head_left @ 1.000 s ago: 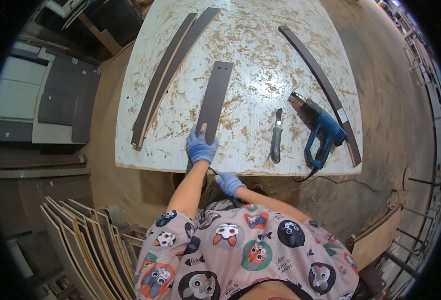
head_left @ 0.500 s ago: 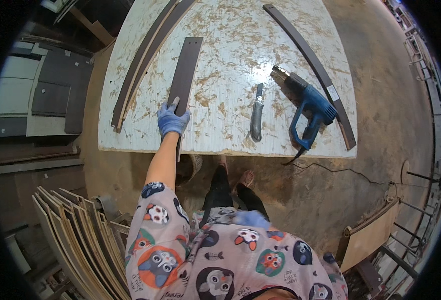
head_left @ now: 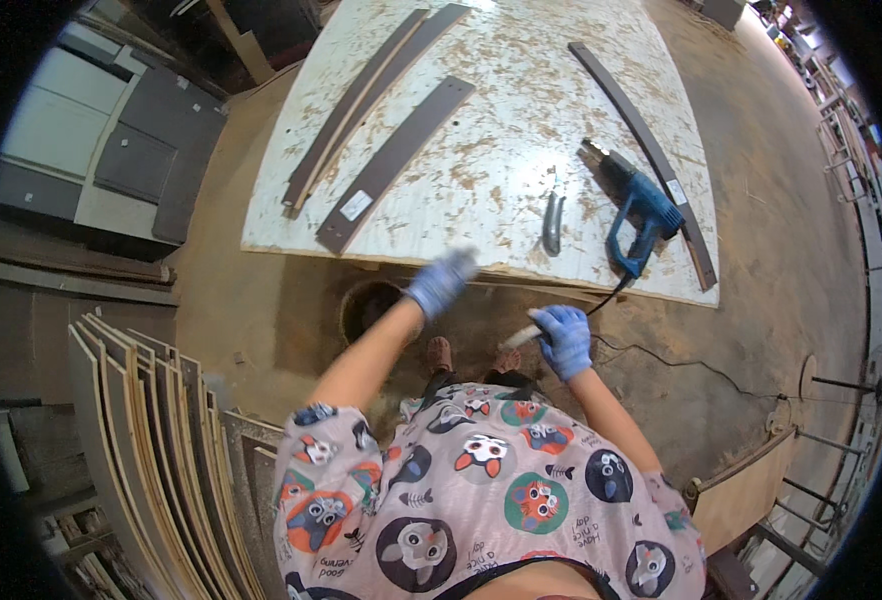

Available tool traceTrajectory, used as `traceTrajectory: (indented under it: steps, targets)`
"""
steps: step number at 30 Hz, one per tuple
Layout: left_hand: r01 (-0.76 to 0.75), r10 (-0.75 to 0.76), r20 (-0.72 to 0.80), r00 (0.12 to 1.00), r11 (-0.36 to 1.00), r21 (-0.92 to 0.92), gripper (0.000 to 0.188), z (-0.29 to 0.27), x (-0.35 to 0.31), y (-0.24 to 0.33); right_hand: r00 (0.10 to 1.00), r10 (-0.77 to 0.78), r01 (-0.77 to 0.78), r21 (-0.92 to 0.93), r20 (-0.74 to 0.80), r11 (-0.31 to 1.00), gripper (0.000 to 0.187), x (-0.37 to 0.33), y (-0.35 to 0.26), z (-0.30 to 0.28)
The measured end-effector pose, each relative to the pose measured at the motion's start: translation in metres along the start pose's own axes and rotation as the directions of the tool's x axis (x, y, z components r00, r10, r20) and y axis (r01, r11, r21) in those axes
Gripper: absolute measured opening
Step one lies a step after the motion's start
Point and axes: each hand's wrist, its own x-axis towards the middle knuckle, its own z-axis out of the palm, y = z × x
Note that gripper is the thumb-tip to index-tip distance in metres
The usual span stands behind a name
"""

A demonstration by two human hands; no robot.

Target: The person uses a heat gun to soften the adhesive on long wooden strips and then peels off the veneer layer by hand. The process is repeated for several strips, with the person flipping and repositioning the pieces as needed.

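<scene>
Table edge clear between strip (head_left: 393, 165), scraper (head_left: 552, 222).

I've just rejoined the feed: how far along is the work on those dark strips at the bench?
Laid out: the flat dark strip rests on the bench, touched by neither hand. In hand: the right hand grips a small pale tool; the left hand is blurred, apparently empty. Untouched: the blue heat gun and the knife.
</scene>
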Motion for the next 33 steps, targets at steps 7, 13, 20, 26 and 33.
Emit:
traceTrajectory:
  steps: [7,13,20,26,33]
  targets:
    - [0.088,-0.128,-0.345,0.930,0.988,-0.130,0.023,-0.014,-0.130,-0.024,0.977,-0.190,0.191,-0.003,0.098,0.982,0.055,0.073,-0.102,0.083]
    - [0.294,-0.353,-0.559,0.750,0.936,-0.196,0.014,-0.068,-0.188,-0.099,0.946,0.021,-0.036,0.038,0.324,0.999,0.043,0.056,-0.121,0.120]
    - [0.273,-0.292,-0.729,0.619,0.950,-0.149,0.016,-0.073,-0.200,-0.250,0.759,0.437,-0.468,-0.063,0.483,0.881,0.043,-0.008,-0.087,0.116]
    - [0.493,-0.634,-0.578,0.515,0.770,-0.405,0.016,-0.086,-0.187,-0.244,0.614,0.648,-0.676,-0.124,0.450,0.727,0.043,-0.071,-0.080,0.110]
    - [0.436,-0.560,-0.637,0.530,0.824,-0.362,0.021,-0.090,-0.171,-0.267,0.474,0.765,-0.833,-0.058,0.436,0.550,0.041,-0.083,-0.093,0.098]
